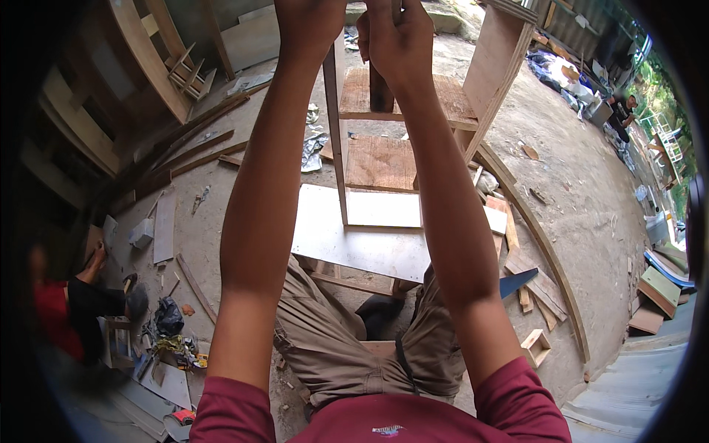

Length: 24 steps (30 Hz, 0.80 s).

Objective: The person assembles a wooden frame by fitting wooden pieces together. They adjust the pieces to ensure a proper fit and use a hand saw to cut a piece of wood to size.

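Observation:
Both my arms reach forward to the top edge of the head view. My right hand (401,40) is closed around a dark wooden handle (381,96), whose lower end sticks out below the fist; its other end is hidden. My left hand (313,21) is beside it, near the top of a thin upright panel (336,140), with its fingers cut off by the picture's edge. Below the hands stands a wooden shelf unit with a right side panel (496,81), an upper shelf (439,96) and a lower board (378,164). A white board (332,240) lies in front of my knees.
A long plank (550,258) curves along the right, beside a blue pointed blade (518,281) and a small wooden frame (535,347). At left sits a person (81,317) near scattered tools and scraps. Another person (622,112) is far right. Wooden cabinets (140,59) stand back left.

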Each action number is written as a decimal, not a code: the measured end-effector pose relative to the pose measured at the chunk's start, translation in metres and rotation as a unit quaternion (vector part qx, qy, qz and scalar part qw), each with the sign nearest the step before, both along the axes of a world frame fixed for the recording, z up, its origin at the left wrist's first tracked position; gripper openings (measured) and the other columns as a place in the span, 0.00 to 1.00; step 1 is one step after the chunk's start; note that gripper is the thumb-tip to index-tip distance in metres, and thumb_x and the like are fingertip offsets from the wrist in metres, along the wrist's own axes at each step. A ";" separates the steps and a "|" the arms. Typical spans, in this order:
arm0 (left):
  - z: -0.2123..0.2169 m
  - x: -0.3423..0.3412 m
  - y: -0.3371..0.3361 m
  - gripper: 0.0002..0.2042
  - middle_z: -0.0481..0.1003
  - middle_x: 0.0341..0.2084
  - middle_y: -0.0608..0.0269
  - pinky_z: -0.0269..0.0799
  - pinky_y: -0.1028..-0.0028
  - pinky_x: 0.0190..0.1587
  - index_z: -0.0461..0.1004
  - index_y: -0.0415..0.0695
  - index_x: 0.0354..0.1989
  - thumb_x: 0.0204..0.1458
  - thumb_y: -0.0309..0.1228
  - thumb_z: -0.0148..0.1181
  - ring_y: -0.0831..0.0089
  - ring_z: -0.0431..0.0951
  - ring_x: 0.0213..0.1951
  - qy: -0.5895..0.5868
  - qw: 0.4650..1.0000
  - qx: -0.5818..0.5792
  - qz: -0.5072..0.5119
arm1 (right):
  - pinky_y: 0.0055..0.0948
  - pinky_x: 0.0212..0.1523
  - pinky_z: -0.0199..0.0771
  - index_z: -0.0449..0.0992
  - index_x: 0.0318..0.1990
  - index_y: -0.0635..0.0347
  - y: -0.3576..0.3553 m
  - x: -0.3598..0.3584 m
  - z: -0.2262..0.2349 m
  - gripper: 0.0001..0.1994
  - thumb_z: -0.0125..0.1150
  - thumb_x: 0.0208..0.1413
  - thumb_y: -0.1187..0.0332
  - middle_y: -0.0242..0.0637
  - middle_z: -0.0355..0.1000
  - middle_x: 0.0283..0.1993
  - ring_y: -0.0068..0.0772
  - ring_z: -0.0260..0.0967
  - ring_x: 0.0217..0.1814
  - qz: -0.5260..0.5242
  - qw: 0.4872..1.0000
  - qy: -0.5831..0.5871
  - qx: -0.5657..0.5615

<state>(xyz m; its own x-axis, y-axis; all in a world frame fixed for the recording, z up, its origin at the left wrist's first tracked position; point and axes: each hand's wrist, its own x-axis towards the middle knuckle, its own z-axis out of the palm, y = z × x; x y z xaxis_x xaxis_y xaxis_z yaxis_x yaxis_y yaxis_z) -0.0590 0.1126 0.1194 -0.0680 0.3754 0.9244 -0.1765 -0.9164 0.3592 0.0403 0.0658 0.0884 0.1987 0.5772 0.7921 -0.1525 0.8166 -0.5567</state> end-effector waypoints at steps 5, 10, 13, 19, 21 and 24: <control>-0.004 0.000 0.002 0.08 0.82 0.34 0.64 0.74 0.79 0.44 0.79 0.37 0.42 0.64 0.30 0.62 0.81 0.78 0.39 -0.010 0.999 -0.010 -0.039 | 0.16 0.14 0.52 0.73 0.45 0.61 0.002 -0.001 -0.004 0.13 0.53 0.72 0.59 0.21 0.64 0.19 0.09 0.57 0.16 -0.017 1.000 0.003 -0.010; -0.003 0.001 0.001 0.08 0.82 0.35 0.64 0.73 0.79 0.45 0.79 0.37 0.43 0.64 0.30 0.61 0.81 0.78 0.39 -0.010 0.999 -0.004 -0.034 | 0.16 0.14 0.51 0.73 0.43 0.60 0.001 0.002 -0.003 0.14 0.52 0.72 0.58 0.20 0.62 0.17 0.08 0.55 0.15 -0.015 1.000 -0.007 -0.016; -0.003 0.002 -0.001 0.09 0.82 0.36 0.63 0.73 0.78 0.45 0.79 0.37 0.43 0.64 0.30 0.61 0.81 0.78 0.40 -0.012 0.999 0.004 -0.033 | 0.16 0.14 0.51 0.73 0.42 0.60 0.001 0.001 -0.003 0.14 0.52 0.72 0.58 0.20 0.62 0.18 0.08 0.55 0.16 -0.010 1.000 0.001 -0.001; -0.002 0.001 -0.004 0.10 0.82 0.37 0.61 0.73 0.77 0.47 0.79 0.36 0.42 0.65 0.31 0.59 0.79 0.79 0.41 -0.001 1.000 0.001 -0.017 | 0.16 0.15 0.50 0.74 0.41 0.60 0.001 -0.003 -0.002 0.14 0.52 0.72 0.58 0.19 0.61 0.17 0.08 0.55 0.16 -0.028 0.999 0.017 0.003; -0.002 -0.001 0.000 0.12 0.82 0.37 0.60 0.73 0.77 0.48 0.79 0.35 0.42 0.67 0.33 0.56 0.77 0.79 0.41 0.008 1.000 0.009 -0.006 | 0.15 0.14 0.49 0.74 0.42 0.60 0.000 -0.002 -0.003 0.14 0.52 0.73 0.58 0.19 0.61 0.18 0.08 0.55 0.15 -0.028 0.999 0.015 0.004; -0.005 -0.007 0.004 0.18 0.82 0.37 0.57 0.72 0.73 0.51 0.79 0.34 0.42 0.70 0.37 0.48 0.72 0.79 0.43 -0.005 0.997 -0.005 -0.081 | 0.17 0.16 0.53 0.74 0.42 0.60 -0.001 0.002 -0.003 0.15 0.50 0.73 0.57 0.21 0.63 0.19 0.10 0.57 0.17 -0.033 0.999 -0.008 -0.017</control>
